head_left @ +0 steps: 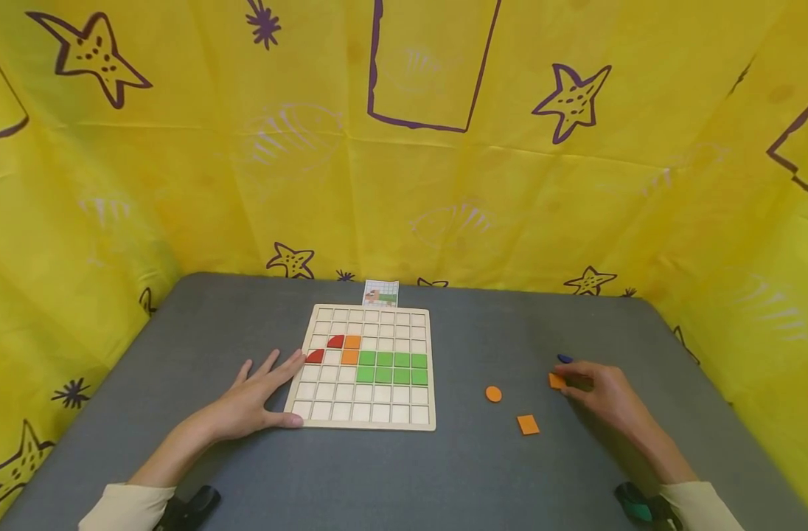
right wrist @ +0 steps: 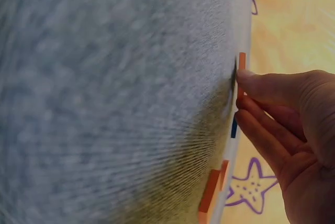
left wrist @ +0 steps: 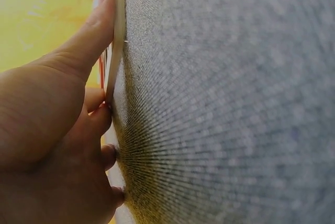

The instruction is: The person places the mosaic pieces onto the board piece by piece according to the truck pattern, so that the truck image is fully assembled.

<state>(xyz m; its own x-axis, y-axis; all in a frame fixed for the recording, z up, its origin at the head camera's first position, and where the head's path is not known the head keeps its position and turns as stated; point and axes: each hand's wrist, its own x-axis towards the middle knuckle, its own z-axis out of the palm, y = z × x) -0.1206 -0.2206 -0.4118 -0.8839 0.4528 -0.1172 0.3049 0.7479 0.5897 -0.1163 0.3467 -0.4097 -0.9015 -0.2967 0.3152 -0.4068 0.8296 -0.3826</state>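
Note:
My left hand (head_left: 254, 402) lies with spread fingers along the left side of a pale wooden grid board (head_left: 377, 424), thumb and fingertips touching its edge. On the board sit two red quarter-round tiles (head_left: 315, 356), two orange square tiles (head_left: 352, 342) and a block of several green square tiles (head_left: 384, 367). Off to the right, my right hand (head_left: 606, 391) pinches an orange tile (right wrist: 242, 62) between thumb and fingers, just at the table surface. Right behind that hand lies a small blue piece (head_left: 564, 358), partly hidden in the right wrist view.
Between board and right hand, an orange round tile (head_left: 493, 394) and an orange square tile (head_left: 528, 425) lie on the grey table (head_left: 351, 479). A small picture card (head_left: 380, 293) touches the board's far edge. Yellow patterned cloth (head_left: 404, 177) hangs behind and at both sides.

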